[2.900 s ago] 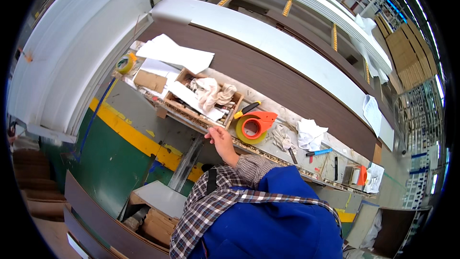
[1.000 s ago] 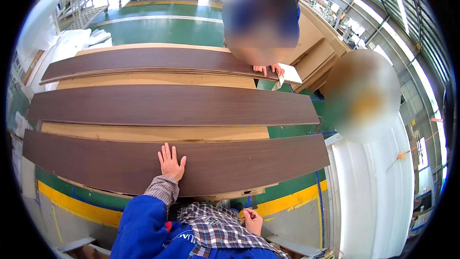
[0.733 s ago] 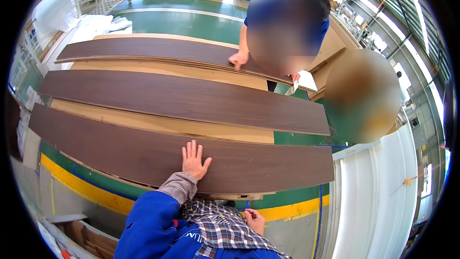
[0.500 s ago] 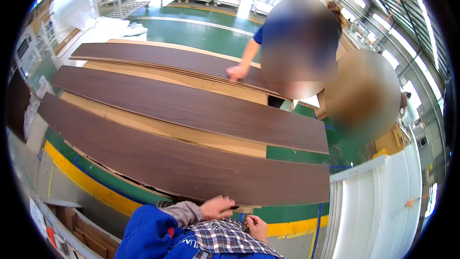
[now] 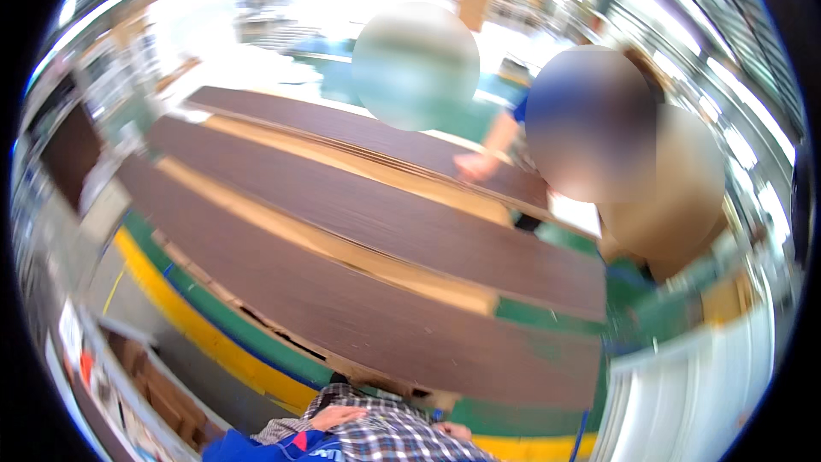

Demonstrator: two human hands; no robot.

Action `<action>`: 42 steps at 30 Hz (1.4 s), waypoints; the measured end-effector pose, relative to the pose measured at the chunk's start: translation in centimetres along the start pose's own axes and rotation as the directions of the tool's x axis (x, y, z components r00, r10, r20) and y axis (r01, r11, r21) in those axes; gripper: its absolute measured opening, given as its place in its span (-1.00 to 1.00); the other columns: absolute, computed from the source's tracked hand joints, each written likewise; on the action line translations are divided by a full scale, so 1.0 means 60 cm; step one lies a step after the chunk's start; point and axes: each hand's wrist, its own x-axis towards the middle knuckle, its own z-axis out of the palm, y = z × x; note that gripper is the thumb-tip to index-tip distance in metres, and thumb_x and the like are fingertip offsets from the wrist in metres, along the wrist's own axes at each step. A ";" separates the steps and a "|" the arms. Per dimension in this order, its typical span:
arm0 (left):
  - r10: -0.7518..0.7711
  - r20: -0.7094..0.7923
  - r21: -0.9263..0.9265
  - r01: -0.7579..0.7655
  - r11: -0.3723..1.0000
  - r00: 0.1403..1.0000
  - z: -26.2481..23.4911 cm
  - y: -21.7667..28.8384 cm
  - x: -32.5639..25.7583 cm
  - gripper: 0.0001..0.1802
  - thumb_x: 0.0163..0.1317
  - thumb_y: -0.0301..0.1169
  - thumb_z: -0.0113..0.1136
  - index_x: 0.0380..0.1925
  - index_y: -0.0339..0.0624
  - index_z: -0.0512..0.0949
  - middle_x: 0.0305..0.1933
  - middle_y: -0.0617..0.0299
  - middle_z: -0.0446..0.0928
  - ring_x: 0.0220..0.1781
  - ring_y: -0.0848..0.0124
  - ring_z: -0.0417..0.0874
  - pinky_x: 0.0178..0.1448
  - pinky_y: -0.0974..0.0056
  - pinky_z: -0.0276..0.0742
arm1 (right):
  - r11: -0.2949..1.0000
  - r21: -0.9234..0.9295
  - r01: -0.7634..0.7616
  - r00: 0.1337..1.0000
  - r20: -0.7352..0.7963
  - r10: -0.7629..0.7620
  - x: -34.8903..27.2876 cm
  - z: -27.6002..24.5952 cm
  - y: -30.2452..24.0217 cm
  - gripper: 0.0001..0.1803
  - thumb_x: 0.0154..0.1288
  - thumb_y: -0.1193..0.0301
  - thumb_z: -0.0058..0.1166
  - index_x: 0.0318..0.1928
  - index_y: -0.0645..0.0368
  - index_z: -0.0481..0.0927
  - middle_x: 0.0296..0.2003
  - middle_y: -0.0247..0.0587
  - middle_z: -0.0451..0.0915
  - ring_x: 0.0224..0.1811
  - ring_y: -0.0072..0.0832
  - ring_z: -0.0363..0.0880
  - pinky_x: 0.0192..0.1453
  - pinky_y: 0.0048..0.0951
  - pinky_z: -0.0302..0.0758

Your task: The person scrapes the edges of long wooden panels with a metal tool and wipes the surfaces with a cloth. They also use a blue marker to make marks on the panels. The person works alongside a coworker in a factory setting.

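Note:
Smeared by motion, my left hand (image 5: 336, 417) lies against the checked cloth (image 5: 385, 428) at my front, fingers stretched out and holding nothing visible. My right hand (image 5: 453, 430) is at the lower edge by the same cloth; its fingers are too blurred and hidden to read. Nearest to both, and apart from them, is a long dark brown wood-grain plank (image 5: 385, 325). Beyond it lie a second brown plank (image 5: 376, 222) and a far one (image 5: 333, 133) with several layered edges. Tan board (image 5: 342, 257) shows between the planks.
A co-worker's hand (image 5: 476, 167) rests on the far plank. White ribbed panels (image 5: 693, 385) stand at the right. A bin with cardboard pieces (image 5: 162, 385) is at the lower left. Yellow floor tape (image 5: 197, 338) runs along the near side.
The view has swung, so the planks sit lower and farther right. My left hand has drawn back from the near plank's edge to the checked cloth. The co-worker's hand stays on the far plank.

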 end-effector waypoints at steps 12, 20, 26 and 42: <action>0.047 0.297 -0.107 -0.015 0.994 0.954 -0.139 0.090 0.052 -0.57 0.31 -0.18 0.00 0.11 -0.13 0.45 0.13 0.16 0.49 0.08 0.33 0.51 0.14 0.33 0.39 | 0.996 -0.005 0.087 0.967 -0.242 -0.086 -0.038 0.092 -0.029 -0.65 0.20 0.02 0.02 -0.13 -0.11 0.65 -0.36 -0.32 0.68 -0.26 -0.34 0.64 -0.16 -0.36 0.54; -0.140 0.169 0.060 0.131 0.990 0.976 -0.125 0.161 0.106 -0.75 0.23 -0.28 0.16 -0.30 -0.25 0.65 -0.25 0.14 0.64 -0.27 0.49 0.60 -0.20 0.39 0.51 | 0.985 0.167 -0.043 0.864 -0.488 0.120 -0.091 0.160 -0.027 -0.70 0.15 0.08 0.09 -0.18 -0.11 0.67 -0.44 -0.29 0.66 -0.33 -0.33 0.64 -0.23 -0.38 0.54; 0.080 -0.185 -0.058 -0.092 0.994 0.979 -0.116 0.095 0.119 -0.82 0.13 -0.36 0.25 -0.39 -0.27 0.66 -0.41 0.13 0.64 -0.41 0.51 0.61 -0.32 0.40 0.51 | 0.986 -0.022 0.163 0.772 -0.619 -0.142 -0.063 0.104 -0.029 -0.71 0.16 0.16 0.13 -0.20 0.04 0.66 -0.55 -0.29 0.64 -0.46 -0.45 0.64 -0.34 -0.43 0.53; 0.415 -0.343 0.649 -0.107 0.754 0.843 0.024 0.242 0.370 -0.69 0.22 -0.42 0.06 -0.07 -0.38 0.49 -0.01 -0.09 0.50 0.04 0.06 0.50 0.12 0.12 0.39 | 0.894 0.364 0.262 0.823 -0.568 -0.010 -0.139 -0.165 0.268 -0.66 0.42 0.18 -0.17 -0.11 0.10 0.60 -0.48 -0.31 0.63 -0.48 -0.48 0.58 -0.35 -0.43 0.49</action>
